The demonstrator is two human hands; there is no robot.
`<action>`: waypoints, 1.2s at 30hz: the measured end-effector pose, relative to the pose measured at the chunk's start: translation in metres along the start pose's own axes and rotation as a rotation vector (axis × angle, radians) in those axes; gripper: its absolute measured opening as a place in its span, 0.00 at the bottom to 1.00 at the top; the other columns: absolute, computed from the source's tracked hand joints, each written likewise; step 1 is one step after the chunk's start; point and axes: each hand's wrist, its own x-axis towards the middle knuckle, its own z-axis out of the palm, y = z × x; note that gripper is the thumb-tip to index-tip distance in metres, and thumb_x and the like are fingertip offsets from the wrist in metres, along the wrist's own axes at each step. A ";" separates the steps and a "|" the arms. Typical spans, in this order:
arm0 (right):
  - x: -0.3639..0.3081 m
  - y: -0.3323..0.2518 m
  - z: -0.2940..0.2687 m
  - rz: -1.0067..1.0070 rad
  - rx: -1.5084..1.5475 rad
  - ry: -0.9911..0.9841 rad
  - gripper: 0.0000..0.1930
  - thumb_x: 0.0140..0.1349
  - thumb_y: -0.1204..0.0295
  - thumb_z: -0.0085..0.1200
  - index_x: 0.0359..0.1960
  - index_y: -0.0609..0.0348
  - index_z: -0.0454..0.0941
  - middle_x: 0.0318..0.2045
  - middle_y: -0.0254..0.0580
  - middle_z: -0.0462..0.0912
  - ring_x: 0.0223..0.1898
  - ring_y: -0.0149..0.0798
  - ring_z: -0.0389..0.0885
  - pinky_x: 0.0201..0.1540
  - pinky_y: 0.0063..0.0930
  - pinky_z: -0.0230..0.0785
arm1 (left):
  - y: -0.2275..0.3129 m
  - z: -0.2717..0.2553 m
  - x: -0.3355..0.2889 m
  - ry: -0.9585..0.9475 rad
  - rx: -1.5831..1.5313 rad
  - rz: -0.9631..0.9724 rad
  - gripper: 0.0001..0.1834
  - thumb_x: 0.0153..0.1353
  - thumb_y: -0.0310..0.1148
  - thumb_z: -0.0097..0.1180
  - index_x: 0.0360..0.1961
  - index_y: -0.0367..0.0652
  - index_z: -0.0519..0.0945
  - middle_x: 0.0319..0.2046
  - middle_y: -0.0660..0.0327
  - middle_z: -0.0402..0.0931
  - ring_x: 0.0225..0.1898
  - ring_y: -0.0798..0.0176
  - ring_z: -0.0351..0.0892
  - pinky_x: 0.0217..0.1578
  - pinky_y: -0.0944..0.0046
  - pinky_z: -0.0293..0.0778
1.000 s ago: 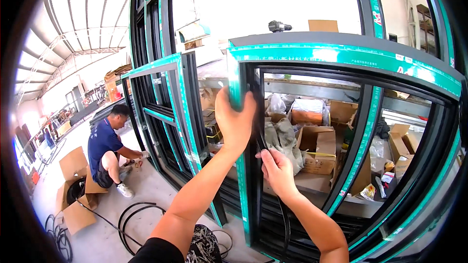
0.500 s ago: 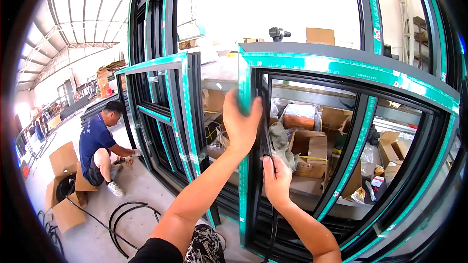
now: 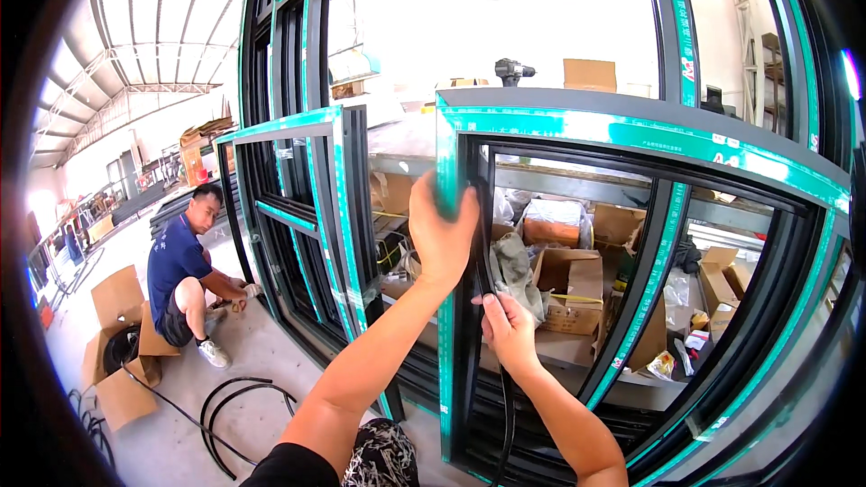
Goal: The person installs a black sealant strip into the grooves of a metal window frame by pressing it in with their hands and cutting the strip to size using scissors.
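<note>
Beside the left stile of a dark window sash [image 3: 446, 307] with green protective film, my left hand [image 3: 442, 234] is wrapped around the upright. Its thumb lies on the inner edge and its fingertips are blurred. A thin black rubber sealing strip [image 3: 507, 415] runs down along the inside of that upright and hangs loose below. Lower on the same side, my right hand [image 3: 510, 329] pinches the strip between thumb and fingers, close against the frame's inner groove.
A second filmed sash [image 3: 338, 180] stands open to the left. A co-worker [image 3: 185, 261] squats beside a cardboard box [image 3: 122, 365] of black strip, with loops of strip [image 3: 216, 406] on the floor. Behind the frame are cartons [image 3: 568, 284] and a cordless drill [image 3: 514, 70].
Both hands keep their holds, with only a slight shift of my right hand along the strip. The whole view has moved a little. The co-worker has raised their head.
</note>
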 end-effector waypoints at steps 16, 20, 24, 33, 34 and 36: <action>0.004 -0.001 -0.002 0.203 0.132 -0.101 0.15 0.75 0.61 0.47 0.42 0.59 0.80 0.14 0.25 0.66 0.12 0.21 0.58 0.15 0.20 0.50 | 0.002 0.002 -0.002 0.036 0.113 0.123 0.24 0.57 0.31 0.65 0.53 0.32 0.72 0.41 0.49 0.75 0.43 0.49 0.76 0.47 0.55 0.71; 0.009 -0.013 -0.010 0.355 0.213 -0.173 0.16 0.76 0.59 0.45 0.43 0.59 0.78 0.13 0.25 0.62 0.12 0.21 0.56 0.14 0.20 0.47 | 0.001 0.002 -0.003 0.029 0.112 0.111 0.24 0.57 0.30 0.65 0.52 0.31 0.72 0.40 0.49 0.75 0.42 0.48 0.76 0.47 0.54 0.71; 0.011 -0.016 -0.014 0.369 0.214 -0.211 0.17 0.76 0.58 0.44 0.43 0.59 0.77 0.13 0.24 0.60 0.12 0.21 0.55 0.15 0.20 0.45 | 0.003 0.006 -0.001 0.041 0.210 0.126 0.24 0.57 0.31 0.65 0.52 0.30 0.72 0.40 0.47 0.75 0.43 0.45 0.76 0.46 0.52 0.71; 0.019 -0.015 0.002 0.296 0.184 -0.142 0.17 0.75 0.56 0.46 0.41 0.58 0.75 0.14 0.26 0.60 0.11 0.22 0.54 0.14 0.20 0.44 | 0.001 0.005 -0.004 0.052 0.207 0.142 0.26 0.59 0.32 0.63 0.54 0.31 0.71 0.40 0.47 0.74 0.42 0.43 0.76 0.45 0.51 0.71; 0.022 -0.017 0.004 0.278 0.171 -0.130 0.17 0.74 0.55 0.46 0.40 0.57 0.74 0.14 0.27 0.60 0.11 0.23 0.54 0.14 0.20 0.43 | 0.000 0.005 -0.005 0.055 0.205 0.158 0.26 0.59 0.32 0.63 0.55 0.31 0.71 0.40 0.47 0.74 0.42 0.43 0.75 0.45 0.51 0.71; 0.025 -0.024 0.006 0.304 0.182 -0.110 0.16 0.74 0.55 0.48 0.39 0.56 0.73 0.14 0.27 0.61 0.11 0.23 0.54 0.14 0.20 0.43 | -0.001 0.004 -0.006 0.054 0.199 0.163 0.27 0.59 0.32 0.63 0.56 0.31 0.70 0.40 0.48 0.74 0.42 0.44 0.75 0.44 0.51 0.71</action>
